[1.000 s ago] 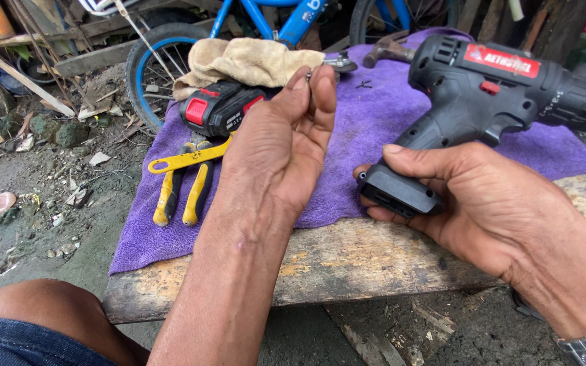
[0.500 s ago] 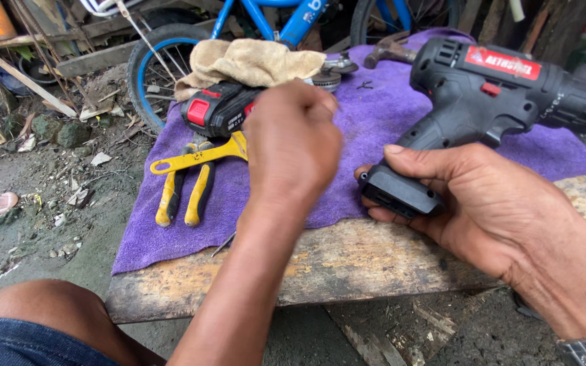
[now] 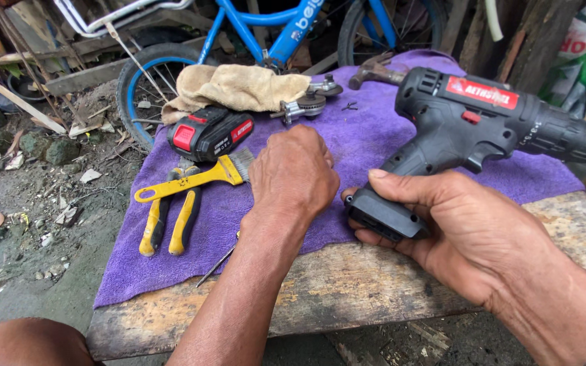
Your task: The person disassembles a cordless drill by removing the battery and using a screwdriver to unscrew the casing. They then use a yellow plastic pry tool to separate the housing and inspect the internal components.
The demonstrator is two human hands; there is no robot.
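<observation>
Drill [image 3: 483, 129], likely heavy and rigid, sits clamped at its base in right hand [image 3: 462, 237]; left hand [image 3: 293, 176] curled, contents hidden.

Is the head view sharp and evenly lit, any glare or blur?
Head view: soft, even daylight, no hard shadows or glare; left hand and cordless drill held by the right hand are sharp; the bicycle behind sits in dimmer shade.

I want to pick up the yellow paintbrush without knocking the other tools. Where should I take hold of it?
Grip the yellow paintbrush by its bare handle, near the looped end at the left, coming from above. The bristle end lies right beside the left hand and close to the battery pack. The handle crosses over the yellow-handled pliers, so lifting straight up should leave them undisturbed.
</observation>
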